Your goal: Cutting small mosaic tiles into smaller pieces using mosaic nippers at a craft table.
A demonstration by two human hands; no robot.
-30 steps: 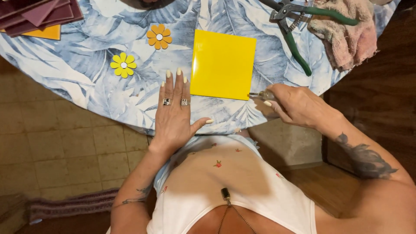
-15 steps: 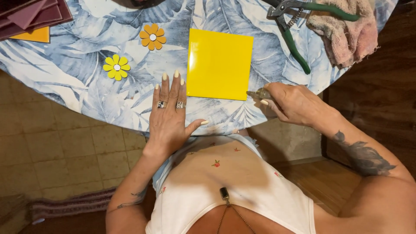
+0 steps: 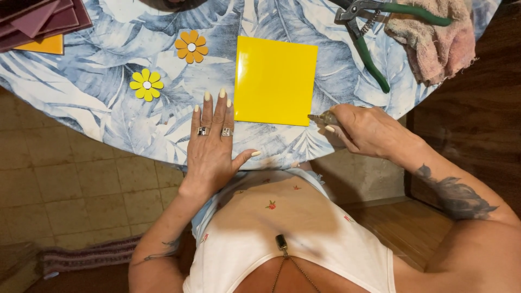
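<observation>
The square, glossy yellow glass tile (image 3: 275,80) lies flat on the round bench (image 3: 108,108), which is covered with a blue-and-white leaf-print cloth. The tile sits near the bench edge closest to the person, between the two hands. Its surface shows no visible line, chip or break, and all four edges read straight; judged from this, the sheet is whole and any working of it is not yet done.

The left hand (image 3: 213,146) rests palm down on the cloth just beside the tile's left edge, fingers extended and slightly spread, holding nothing. Two rings sit on the fingers; the nails are long and pale.

The right hand (image 3: 369,130) is closed around a small slim hand tool with a metal tip (image 3: 320,117). The tip points at the tile's lower right corner and is at or just beside it; contact cannot be confirmed.

Finished pieces are present: a yellow petal-shaped flower with a white centre (image 3: 146,85) and an orange flower of the same shape (image 3: 191,47) lie flat, well apart from the tile. A stack of dark maroon sheets over an orange sheet (image 3: 38,24) occupies the far left. Green-handled metal pliers (image 3: 369,38) lie at the far right, partly on a coarse, worn pinkish cloth (image 3: 434,40).
</observation>
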